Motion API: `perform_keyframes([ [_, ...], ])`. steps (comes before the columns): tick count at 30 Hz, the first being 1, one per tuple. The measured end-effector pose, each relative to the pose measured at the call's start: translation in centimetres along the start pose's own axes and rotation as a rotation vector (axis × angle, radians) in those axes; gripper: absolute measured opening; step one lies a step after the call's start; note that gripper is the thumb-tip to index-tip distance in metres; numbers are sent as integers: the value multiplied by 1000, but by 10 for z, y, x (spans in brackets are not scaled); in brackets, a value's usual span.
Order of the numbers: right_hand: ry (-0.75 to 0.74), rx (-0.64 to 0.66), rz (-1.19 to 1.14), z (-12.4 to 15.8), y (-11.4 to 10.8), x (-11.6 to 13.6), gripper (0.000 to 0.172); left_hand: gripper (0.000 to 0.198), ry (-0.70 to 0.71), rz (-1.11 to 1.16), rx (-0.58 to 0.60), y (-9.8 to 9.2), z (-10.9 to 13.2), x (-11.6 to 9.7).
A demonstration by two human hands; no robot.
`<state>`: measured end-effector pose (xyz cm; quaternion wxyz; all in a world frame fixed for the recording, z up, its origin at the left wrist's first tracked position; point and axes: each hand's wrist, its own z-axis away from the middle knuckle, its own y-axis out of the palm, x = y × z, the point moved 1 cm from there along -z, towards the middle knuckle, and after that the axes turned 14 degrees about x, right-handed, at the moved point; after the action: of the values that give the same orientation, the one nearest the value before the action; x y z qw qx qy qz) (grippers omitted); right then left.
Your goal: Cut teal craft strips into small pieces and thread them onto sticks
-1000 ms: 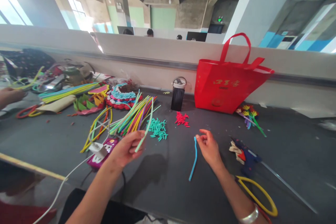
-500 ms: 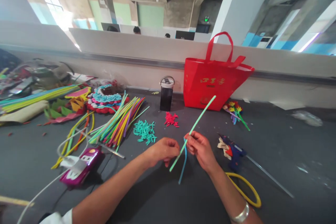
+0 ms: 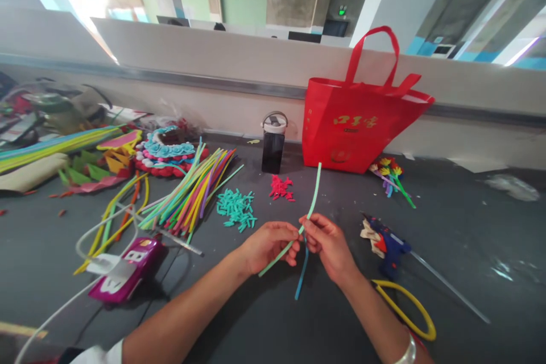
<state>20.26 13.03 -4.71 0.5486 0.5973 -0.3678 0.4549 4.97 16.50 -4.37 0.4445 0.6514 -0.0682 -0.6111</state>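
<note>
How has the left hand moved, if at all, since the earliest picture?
Yes, rightward: the left hand was left of the teal pile and now sits mostly right of it.

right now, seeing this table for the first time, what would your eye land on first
Most likely the big red bag, standing at the back of the table, right of a dark bottle. Next, front and centre, the left hand and right hand hold a pale green stick, a blue stick hanging below. Left of them lies a bright bundle of sticks.
</note>
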Motion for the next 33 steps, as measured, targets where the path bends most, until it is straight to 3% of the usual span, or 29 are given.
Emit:
perform_keyframes([
  [8, -25, -43, -69, -2, -5, 2, 22, 16, -87, -14, 55, 4, 2, -1],
  [14, -266, -244, -149, -5, -21, 16, 21, 21, -146, -98, 119, 5, 3, -3],
  [18, -399, -339, -197, -6, -41, 27, 21, 22, -245, -213, 149, 18, 14, -9],
  [21, -416, -376, -236, -6, -53, 33, 24, 23, -304, -360, 130, 29, 47, -17],
  [25, -394, -356, -260, -7, -53, 34, 26, 24, -363, -516, -11, 38, 115, -13],
  [29, -358, -299, -258, -6, -37, 27, 26, 12, -534, -726, -161, 39, 171, 24],
  [33, -354, -261, -198, -3, -22, 21, 24, 18, -537, -1289, -218, 28, 188, 77],
])
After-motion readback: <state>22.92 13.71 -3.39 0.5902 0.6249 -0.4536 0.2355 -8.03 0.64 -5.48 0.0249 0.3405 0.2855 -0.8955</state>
